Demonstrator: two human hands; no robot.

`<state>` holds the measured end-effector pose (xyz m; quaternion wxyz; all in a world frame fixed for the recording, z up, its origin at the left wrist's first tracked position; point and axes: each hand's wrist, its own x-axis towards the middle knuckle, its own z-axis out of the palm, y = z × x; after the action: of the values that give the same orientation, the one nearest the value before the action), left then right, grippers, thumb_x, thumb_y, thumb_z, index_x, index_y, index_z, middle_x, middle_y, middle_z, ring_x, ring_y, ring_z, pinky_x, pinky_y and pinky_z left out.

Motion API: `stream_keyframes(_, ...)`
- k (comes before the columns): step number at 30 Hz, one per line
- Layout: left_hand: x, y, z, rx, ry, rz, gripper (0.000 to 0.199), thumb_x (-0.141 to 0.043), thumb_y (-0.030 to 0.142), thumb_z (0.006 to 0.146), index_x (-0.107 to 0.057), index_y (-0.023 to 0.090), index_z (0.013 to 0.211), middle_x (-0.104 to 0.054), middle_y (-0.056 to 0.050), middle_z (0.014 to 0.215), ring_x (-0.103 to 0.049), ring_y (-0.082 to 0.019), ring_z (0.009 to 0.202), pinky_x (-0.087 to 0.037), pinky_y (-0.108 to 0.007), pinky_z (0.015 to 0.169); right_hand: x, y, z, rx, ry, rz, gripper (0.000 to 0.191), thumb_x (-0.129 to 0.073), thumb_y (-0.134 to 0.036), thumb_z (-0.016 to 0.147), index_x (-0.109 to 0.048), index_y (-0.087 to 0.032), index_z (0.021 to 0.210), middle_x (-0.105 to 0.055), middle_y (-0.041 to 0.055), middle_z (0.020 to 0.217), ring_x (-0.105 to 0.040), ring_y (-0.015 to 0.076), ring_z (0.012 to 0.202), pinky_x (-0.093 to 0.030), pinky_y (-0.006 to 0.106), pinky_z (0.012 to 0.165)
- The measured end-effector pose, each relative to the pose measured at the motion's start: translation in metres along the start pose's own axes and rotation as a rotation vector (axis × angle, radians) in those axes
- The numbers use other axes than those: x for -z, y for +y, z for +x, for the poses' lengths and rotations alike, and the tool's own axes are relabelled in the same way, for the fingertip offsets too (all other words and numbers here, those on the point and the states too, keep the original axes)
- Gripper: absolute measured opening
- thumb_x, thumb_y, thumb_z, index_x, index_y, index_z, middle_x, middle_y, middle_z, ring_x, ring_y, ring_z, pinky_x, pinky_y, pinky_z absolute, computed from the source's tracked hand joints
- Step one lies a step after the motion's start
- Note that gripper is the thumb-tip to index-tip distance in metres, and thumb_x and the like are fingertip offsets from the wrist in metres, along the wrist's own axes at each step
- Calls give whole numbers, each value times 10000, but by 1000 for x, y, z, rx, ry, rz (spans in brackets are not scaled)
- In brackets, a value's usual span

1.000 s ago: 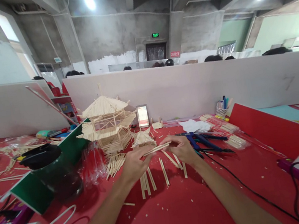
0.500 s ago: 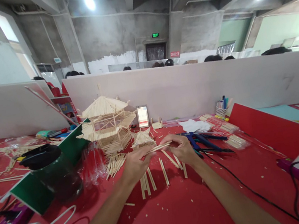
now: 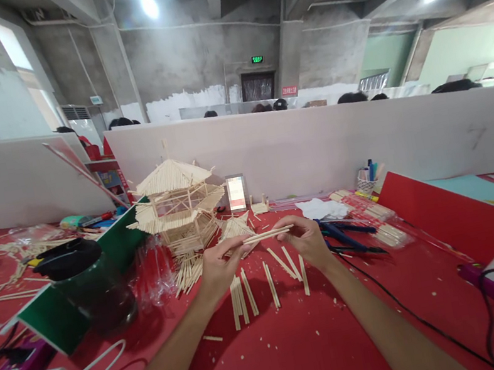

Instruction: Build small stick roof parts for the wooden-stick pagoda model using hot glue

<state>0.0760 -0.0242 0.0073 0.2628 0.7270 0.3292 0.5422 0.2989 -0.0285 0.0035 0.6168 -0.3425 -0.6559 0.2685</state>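
Head view. Left hand (image 3: 219, 266) and right hand (image 3: 307, 241) pinch opposite ends of thin wooden sticks (image 3: 269, 234), fingertips closed on them; exact count unclear. Held sticks lie roughly level, raised above the red tabletop (image 3: 277, 358). Nearer the wearer, below the grip: loose sticks (image 3: 271, 284) in spaced groups. Just beyond the left fingers: small stick-built pavilion (image 3: 235, 226), partly hidden. Farther off, left of the grip: larger tiered pagoda (image 3: 180, 222). Right of the grip, near the right hand: blue-handled tool (image 3: 346, 236). Well left: black-lidded bottle (image 3: 92, 295).
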Motion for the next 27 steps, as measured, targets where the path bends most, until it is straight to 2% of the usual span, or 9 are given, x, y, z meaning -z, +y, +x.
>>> stream_keyframes(10,0,2,-3,-3,31,18,217,-679,360,833,-799,211,936,-795,-52,922,-741,-216,809,-602,-311,765,-3,2,-2,-11,56,-50,186,-767,-396,734,-711,-221,768,-704,13,685,-649,178,631,-524,280,598)
stream_keyframes(14,-1,1,-2,-6,4,12,229,-667,362,839,-785,188,931,-792,-59,906,-724,-206,803,-579,-288,751,-2,1,-1,-9,27,-47,206,-765,-409,739,-708,-216,785,-702,16,690,-651,181,642,-530,281,600)
stream_keyframes(18,-3,0,3,85,-79,-13,268,-602,402,878,-715,160,865,-730,-28,746,-651,-158,679,-520,-252,656,-4,-2,0,-72,-9,27,272,-780,-443,723,-698,-214,843,-703,25,742,-651,180,650,-552,288,607)
stream_keyframes(22,-6,-5,6,211,-230,-158,368,-567,483,875,-624,159,711,-621,4,591,-575,-133,572,-478,-250,598,-7,-3,1,-135,8,119,337,-836,-423,656,-692,-214,878,-699,20,776,-653,175,666,-562,283,616)
stream_keyframes(25,-8,-9,6,276,-322,-240,411,-554,524,874,-627,156,706,-621,-4,587,-582,-139,561,-480,-258,584,-7,-4,3,-168,15,164,353,-835,-428,655,-684,-211,890,-685,7,734,-651,170,639,-575,298,636)
stream_keyframes(27,-10,-10,4,267,-330,-214,380,-579,508,871,-661,151,770,-662,-18,653,-606,-146,607,-487,-260,606,-8,-4,3,-186,21,172,351,-821,-446,671,-681,-205,885,-687,8,733,-654,172,636,-582,314,654)
